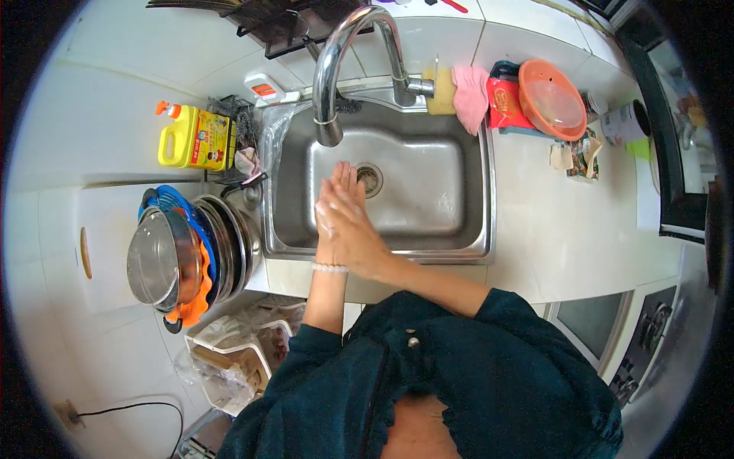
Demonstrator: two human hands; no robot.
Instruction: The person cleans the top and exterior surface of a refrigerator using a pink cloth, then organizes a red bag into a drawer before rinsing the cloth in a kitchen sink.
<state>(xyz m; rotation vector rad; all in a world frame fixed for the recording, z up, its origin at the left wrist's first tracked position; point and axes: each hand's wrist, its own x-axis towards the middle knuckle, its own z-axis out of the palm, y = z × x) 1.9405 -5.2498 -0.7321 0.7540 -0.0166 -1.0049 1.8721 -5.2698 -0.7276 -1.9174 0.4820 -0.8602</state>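
Observation:
Over the left part of a stainless steel sink, both my hands are pressed together. My left hand lies underneath, fingers extended towards the faucet. A bracelet of pale beads circles its wrist. My right hand crosses on top of it, its palm against the left hand and hiding much of it. White lather shows on the skin, and neither hand holds any object. A chrome gooseneck faucet arches above the hands, with no water visible from its spout. Just beside my left fingertips is the drain strainer.
Left of the sink stand a yellow pump jug and stacked metal pots and colored basins. A yellow sponge cloth, pink cloth and orange basin line the back right. White bins sit below left.

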